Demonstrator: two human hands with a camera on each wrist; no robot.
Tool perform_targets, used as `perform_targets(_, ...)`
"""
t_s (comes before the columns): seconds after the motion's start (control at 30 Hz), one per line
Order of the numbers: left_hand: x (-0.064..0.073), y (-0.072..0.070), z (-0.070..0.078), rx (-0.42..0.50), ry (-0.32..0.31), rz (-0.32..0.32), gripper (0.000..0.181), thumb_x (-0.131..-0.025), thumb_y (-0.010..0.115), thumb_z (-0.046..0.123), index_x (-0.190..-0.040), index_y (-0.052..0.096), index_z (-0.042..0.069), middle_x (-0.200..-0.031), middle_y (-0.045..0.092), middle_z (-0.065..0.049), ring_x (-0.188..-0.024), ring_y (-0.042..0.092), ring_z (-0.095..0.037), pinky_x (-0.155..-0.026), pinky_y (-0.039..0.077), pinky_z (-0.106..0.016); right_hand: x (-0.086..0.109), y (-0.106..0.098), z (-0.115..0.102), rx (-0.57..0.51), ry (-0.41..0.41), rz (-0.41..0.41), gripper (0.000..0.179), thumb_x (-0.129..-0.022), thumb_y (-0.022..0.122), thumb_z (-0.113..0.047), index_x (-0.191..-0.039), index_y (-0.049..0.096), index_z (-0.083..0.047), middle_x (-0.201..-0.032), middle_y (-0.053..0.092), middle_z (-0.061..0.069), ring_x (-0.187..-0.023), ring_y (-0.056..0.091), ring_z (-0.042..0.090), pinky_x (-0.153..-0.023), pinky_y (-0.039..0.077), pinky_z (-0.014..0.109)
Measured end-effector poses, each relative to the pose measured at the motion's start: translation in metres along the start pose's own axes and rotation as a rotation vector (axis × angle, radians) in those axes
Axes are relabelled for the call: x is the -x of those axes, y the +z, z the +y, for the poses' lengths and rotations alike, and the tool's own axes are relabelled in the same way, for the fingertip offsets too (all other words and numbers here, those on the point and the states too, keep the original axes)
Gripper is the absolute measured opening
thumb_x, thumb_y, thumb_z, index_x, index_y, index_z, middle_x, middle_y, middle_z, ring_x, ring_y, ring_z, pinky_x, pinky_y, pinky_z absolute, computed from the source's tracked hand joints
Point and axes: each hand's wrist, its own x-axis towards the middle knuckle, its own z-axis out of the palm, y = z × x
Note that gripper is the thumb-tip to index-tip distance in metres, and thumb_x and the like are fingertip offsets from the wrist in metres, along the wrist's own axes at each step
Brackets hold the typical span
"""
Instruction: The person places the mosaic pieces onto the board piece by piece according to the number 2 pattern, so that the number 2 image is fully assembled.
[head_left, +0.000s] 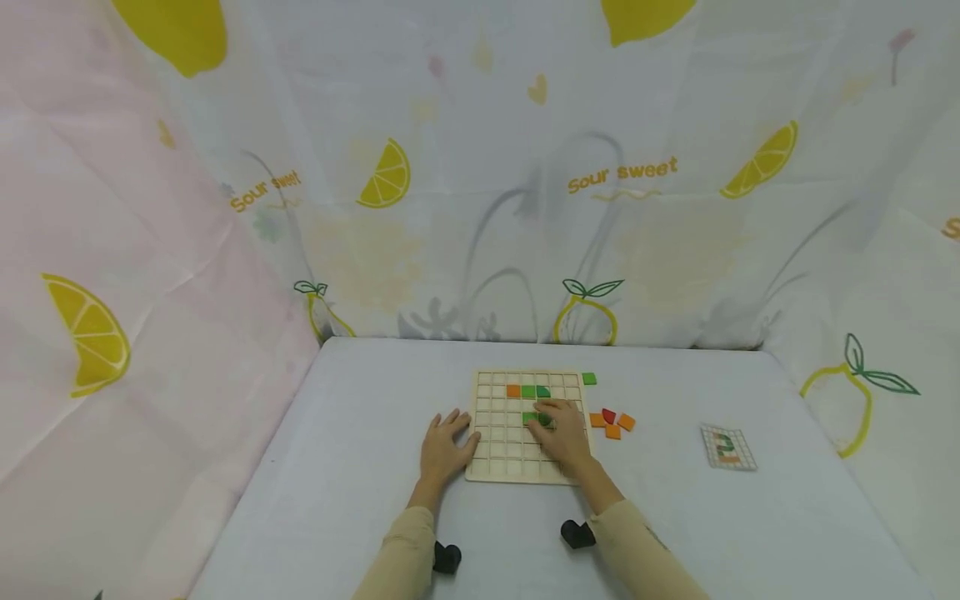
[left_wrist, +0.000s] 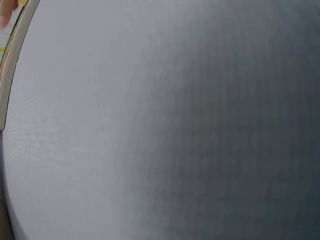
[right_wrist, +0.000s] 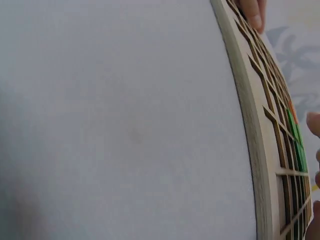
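Observation:
A wooden grid board [head_left: 495,468] lies on the table. My left hand [head_left: 442,450] rests flat at its left edge, fingers spread and thumb at the rim. Over the board's right half, my right hand [head_left: 562,433] reaches in from the lower right, thumb and fingertips around a dark green tile [head_left: 545,419] beside a light green tile [head_left: 529,417]. Part of that pair is hidden under the hand. One row higher sit an orange tile [head_left: 513,391], a green tile [head_left: 528,391] and a dark green rounded tile [head_left: 543,392]. The right wrist view shows the board's edge [right_wrist: 245,110] close up.
Right of the board lie several loose orange tiles [head_left: 612,432] and a red rounded piece [head_left: 608,415]. A green square [head_left: 589,378] is by the upper right corner. Farther right is a pattern card [head_left: 727,447]. A printed cloth [head_left: 480,250] hangs behind the white table [head_left: 360,467].

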Motion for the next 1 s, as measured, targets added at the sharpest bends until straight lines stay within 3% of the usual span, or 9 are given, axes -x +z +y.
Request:
perform_targets(0.07,0.000,0.000,0.000,-0.007,0.005,0.004,0.034,-0.077,0.073,0.019,-0.104,0.070,0.000,-0.107,0.069,-0.016,-0.107,0.062,-0.033,-0.105,0.038,-0.052,0.002,-0.009,0.009,-0.012,0.003,0.076,0.023,-0.075,0.073,-0.007,-0.094,0.071,0.005,-0.096,0.068,0.020,-0.087,0.058,0.037,-0.074,0.047,0.050)
perform_targets(0.17,0.000,0.000,0.000,-0.005,0.008,0.017,0.034,-0.077,0.074,0.018,-0.104,0.070,-0.001,-0.106,0.069,-0.016,-0.107,0.062,-0.034,-0.105,0.038,-0.052,0.002,-0.027,0.022,0.009,0.118,0.110,0.022,-0.078,0.067,0.000,-0.098,0.069,0.007,-0.097,0.065,0.024,-0.089,0.056,0.042,-0.076,0.046,0.052)
perform_targets(0.27,0.000,0.000,0.000,-0.007,-0.001,0.014,0.034,-0.077,0.074,0.017,-0.105,0.070,-0.001,-0.107,0.069,-0.016,-0.107,0.062,-0.033,-0.106,0.037,-0.051,0.003,-0.048,0.031,0.100,0.304,0.007,0.027,-0.080,0.058,0.001,-0.105,0.067,0.006,-0.107,0.062,0.026,-0.098,0.051,0.046,-0.079,0.043,0.057)
perform_targets(0.37,0.000,0.000,0.001,-0.006,-0.013,0.001,0.034,-0.077,0.073,0.018,-0.105,0.069,-0.001,-0.107,0.069,-0.015,-0.108,0.062,-0.033,-0.106,0.036,-0.051,0.006,-0.065,0.038,0.211,0.407,-0.144,0.030,-0.083,0.053,0.000,-0.110,0.066,0.004,-0.114,0.060,0.025,-0.105,0.047,0.048,-0.081,0.040,0.060)
perform_targets(0.5,0.000,0.000,0.002,0.004,-0.017,-0.003,0.035,-0.077,0.073,0.018,-0.106,0.069,-0.001,-0.108,0.068,-0.015,-0.109,0.062,-0.033,-0.107,0.036,-0.051,0.009,-0.079,0.042,0.230,0.402,-0.257,0.028,-0.088,0.050,0.000,-0.110,0.066,0.005,-0.117,0.059,0.023,-0.107,0.047,0.048,-0.083,0.039,0.060)
perform_targets(0.63,0.000,0.000,0.002,0.006,-0.021,-0.005,0.035,-0.077,0.073,0.018,-0.106,0.069,-0.001,-0.108,0.068,-0.015,-0.109,0.061,-0.033,-0.107,0.035,-0.051,0.010,-0.087,0.047,0.165,0.318,-0.261,0.024,-0.085,0.052,0.007,-0.104,0.067,0.010,-0.110,0.062,0.026,-0.103,0.054,0.046,-0.089,0.044,0.057)
perform_targets(0.77,0.000,0.000,0.002,0.000,-0.025,-0.007,0.035,-0.077,0.073,0.018,-0.107,0.069,-0.001,-0.108,0.068,-0.015,-0.109,0.061,-0.033,-0.107,0.035,-0.051,0.010,-0.091,0.053,0.097,0.279,-0.196,0.017,-0.081,0.060,0.010,-0.096,0.067,0.014,-0.094,0.065,0.025,-0.090,0.061,0.039,-0.079,0.052,0.051)
perform_targets(0.9,0.000,0.000,0.003,0.007,-0.019,-0.001,0.035,-0.077,0.073,0.018,-0.106,0.069,-0.001,-0.108,0.068,-0.016,-0.109,0.061,-0.033,-0.107,0.035,-0.051,0.011,-0.090,0.058,0.083,0.324,-0.114,0.018,-0.079,0.068,0.004,-0.094,0.067,0.013,-0.086,0.065,0.023,-0.078,0.060,0.033,-0.069,0.053,0.045)
perform_targets(1.0,0.001,0.000,0.003,0.014,-0.012,0.005,0.035,-0.077,0.073,0.018,-0.106,0.069,-0.002,-0.108,0.068,-0.016,-0.109,0.061,-0.033,-0.107,0.035,-0.052,0.015,-0.088,0.063,0.075,0.381,-0.048,0.022,-0.078,0.072,-0.002,-0.095,0.067,0.012,-0.086,0.066,0.024,-0.077,0.060,0.033,-0.068,0.052,0.045)
